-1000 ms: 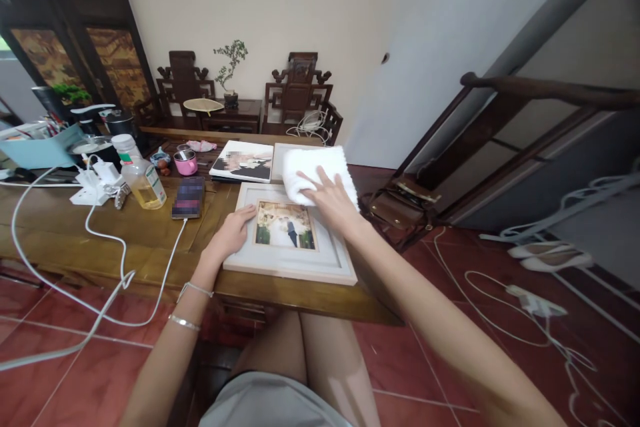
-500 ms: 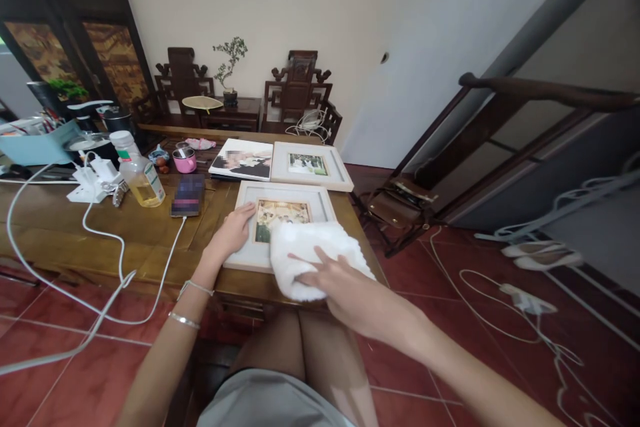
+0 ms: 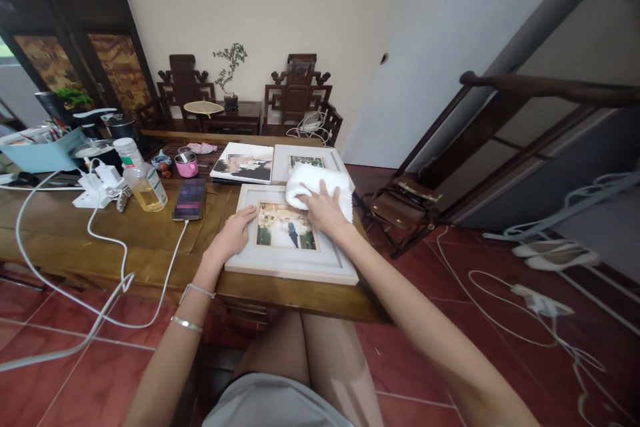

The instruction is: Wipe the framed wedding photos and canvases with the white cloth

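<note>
A white picture frame (image 3: 295, 268) with a photo in its middle lies flat near the table's front edge. My left hand (image 3: 235, 232) rests on the frame's left side, fingers stretched out over the border. In my right hand (image 3: 326, 213) is a folded white towel (image 3: 316, 180), pressed at the frame's upper right corner. The towel hides that corner and part of a second picture frame (image 3: 281, 159) lying just behind. Left of that second frame, a photo album (image 3: 243, 161) with a picture on its cover lies on the table.
On the wooden table (image 3: 150, 243) stand a pink cup (image 3: 187, 165), a bottle of yellow liquid (image 3: 145, 180), a phone (image 3: 189, 200) on a white cable and a white plug adapter (image 3: 97, 187). A chair with a brown bag (image 3: 400, 205) is at the right.
My right hand has moved the towel away from me, from the frame's lower right to its upper right, uncovering the photo. My left hand stays in place.
</note>
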### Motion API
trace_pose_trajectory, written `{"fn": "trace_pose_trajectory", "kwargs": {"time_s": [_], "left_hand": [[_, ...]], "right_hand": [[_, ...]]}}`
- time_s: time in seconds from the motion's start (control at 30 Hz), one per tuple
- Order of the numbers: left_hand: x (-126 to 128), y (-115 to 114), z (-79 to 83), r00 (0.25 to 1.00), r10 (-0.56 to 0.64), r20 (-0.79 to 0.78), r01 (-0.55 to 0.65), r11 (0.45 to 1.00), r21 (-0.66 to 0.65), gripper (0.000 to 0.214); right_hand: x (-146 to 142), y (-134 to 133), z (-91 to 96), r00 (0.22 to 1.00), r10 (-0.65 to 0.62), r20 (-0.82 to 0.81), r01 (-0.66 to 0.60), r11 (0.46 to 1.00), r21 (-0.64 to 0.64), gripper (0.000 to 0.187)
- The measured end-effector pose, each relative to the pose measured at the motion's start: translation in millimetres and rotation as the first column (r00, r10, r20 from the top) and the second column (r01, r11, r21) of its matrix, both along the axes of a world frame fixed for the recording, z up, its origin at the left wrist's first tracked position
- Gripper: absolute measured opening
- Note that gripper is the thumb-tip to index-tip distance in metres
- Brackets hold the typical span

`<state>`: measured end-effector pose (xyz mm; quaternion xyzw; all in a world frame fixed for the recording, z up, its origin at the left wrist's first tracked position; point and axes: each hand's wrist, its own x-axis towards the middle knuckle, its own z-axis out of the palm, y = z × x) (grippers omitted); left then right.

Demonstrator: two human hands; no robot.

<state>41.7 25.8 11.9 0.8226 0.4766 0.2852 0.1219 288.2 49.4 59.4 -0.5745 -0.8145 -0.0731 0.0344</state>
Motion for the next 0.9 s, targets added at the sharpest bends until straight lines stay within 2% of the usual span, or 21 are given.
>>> {"fn": "trace_pose_trajectory", "kwargs": {"time_s": [0.1, 0.2, 0.33, 0.43, 0.47, 0.53, 0.63, 0.73, 0.83, 0.9], "left_hand": [[0, 0, 0.2, 1.000, 0.015, -0.023, -0.015, 1.000, -0.016, 0.052], [2, -1, -0.7, 0.999, 0.022, -0.037, -0.023, 0.999, -0.032, 0.051], [6, -4, 1.2, 0.999, 0.026, -0.046, -0.028, 0.999, -0.039, 0.045], [8, -7, 4.9, 0.999, 0.034, -0.042, -0.035, 0.998, -0.042, 0.042], [8, -7, 6.0, 0.999, 0.033, -0.040, -0.035, 0.999, -0.042, 0.042], [8, -8, 7.9, 0.999, 0.024, -0.032, -0.025, 0.999, -0.041, 0.043], [8, -9, 9.5, 1.000, 0.010, -0.012, -0.010, 0.999, -0.049, 0.046], [7, -9, 10.7, 1.000, 0.002, 0.019, 0.000, 0.997, -0.074, 0.048], [6, -10, 12.1, 0.996, 0.002, 0.091, 0.002, 0.999, -0.052, 0.050], [5, -10, 13.2, 0.987, 0.026, 0.161, -0.025, 1.000, -0.011, 0.052]], "right_hand": [[-6, -15, 0.1, 0.999, 0.033, 0.032, -0.031, 0.998, -0.060, 0.067], [-7, -60, 7.9, 0.993, 0.111, 0.041, -0.103, 0.979, -0.174, 0.071], [-4, -125, 33.5, 0.978, 0.209, -0.022, -0.200, 0.897, -0.393, 0.077], [-8, -143, 42.6, 0.961, 0.258, -0.096, -0.273, 0.854, -0.442, 0.078], [-11, -140, 40.6, 0.960, 0.256, -0.114, -0.280, 0.861, -0.425, 0.077], [-18, -121, 30.0, 0.974, 0.198, -0.113, -0.226, 0.908, -0.354, 0.074], [-27, -72, 9.5, 0.996, 0.060, -0.070, -0.073, 0.976, -0.204, 0.067], [-37, -19, 0.1, 0.998, -0.021, -0.059, 0.015, 0.995, -0.100, 0.060], [-52, 11, 3.2, 0.998, -0.003, -0.056, -0.003, 0.994, -0.106, 0.055], [-64, 11, 7.1, 0.994, 0.100, -0.048, -0.107, 0.983, -0.149, 0.058]]}}
